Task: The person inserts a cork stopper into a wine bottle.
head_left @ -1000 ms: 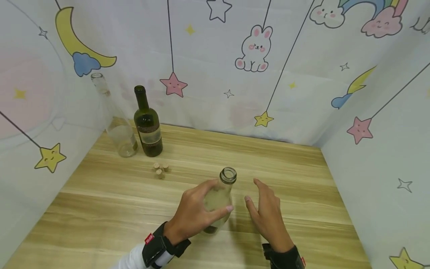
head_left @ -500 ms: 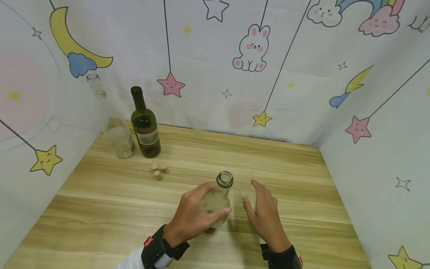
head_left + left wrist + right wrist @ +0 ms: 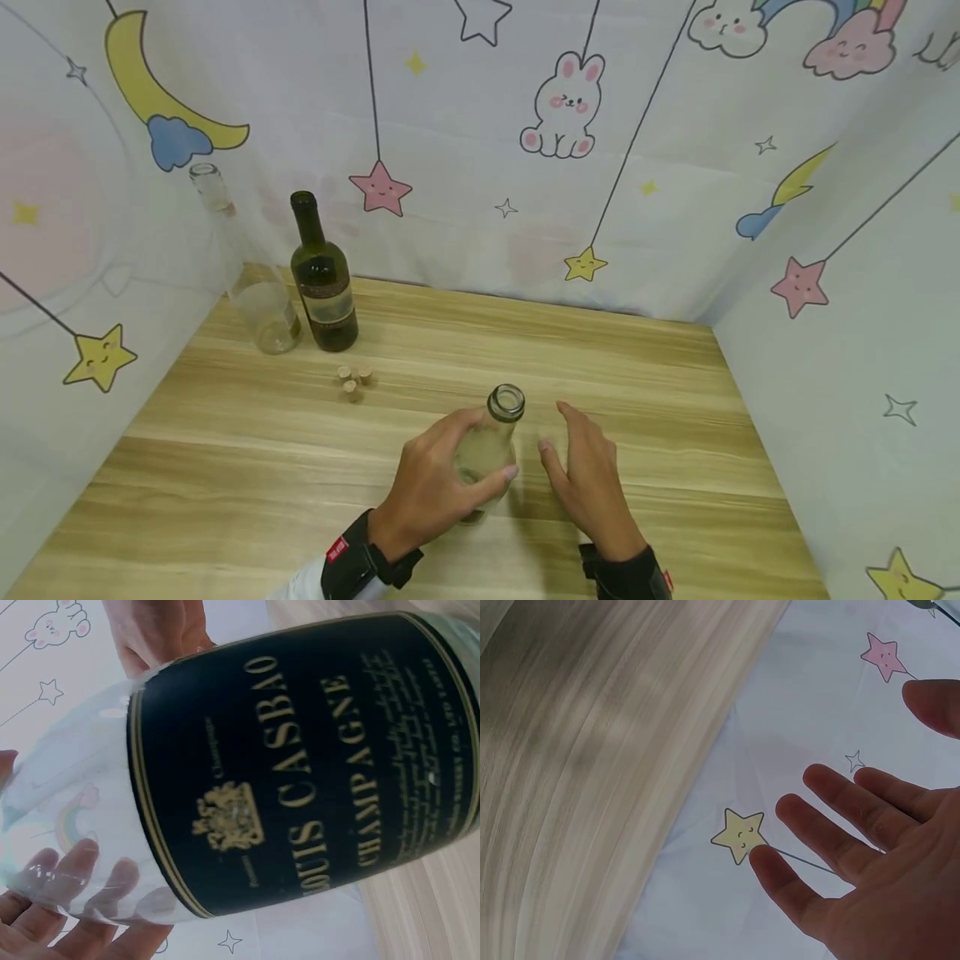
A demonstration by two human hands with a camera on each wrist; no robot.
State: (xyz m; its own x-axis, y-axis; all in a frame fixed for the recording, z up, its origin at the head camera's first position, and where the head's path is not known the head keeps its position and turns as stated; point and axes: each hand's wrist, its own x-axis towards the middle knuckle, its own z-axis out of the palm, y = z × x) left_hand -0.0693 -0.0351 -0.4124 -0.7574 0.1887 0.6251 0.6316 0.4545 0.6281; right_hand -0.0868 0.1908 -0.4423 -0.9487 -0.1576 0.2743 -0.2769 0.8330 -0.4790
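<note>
A clear glass champagne bottle (image 3: pixel 486 450) stands near the front middle in the head view, its open mouth upward. My left hand (image 3: pixel 433 482) grips it round the body, thumb on the near right side and the other fingers on the far side. The left wrist view shows the bottle's black label (image 3: pixel 300 765) with gold lettering, and fingers seen through the glass. My right hand (image 3: pixel 591 479) is held just right of the bottle, apart from it. Its fingers are relaxed and spread in the right wrist view, with nothing in the palm (image 3: pixel 907 896).
At the back left of the wooden table (image 3: pixel 600 358) stand a dark green wine bottle (image 3: pixel 324 287) and a tall clear bottle (image 3: pixel 266 312). Several small corks (image 3: pixel 350 387) lie before them. White cloth walls (image 3: pixel 450 225) with cartoon prints enclose the back and sides.
The bottle's mouth has dipped slightly toward me in my left hand. My right hand stays nearly where it was, and the head view has shifted a little.
</note>
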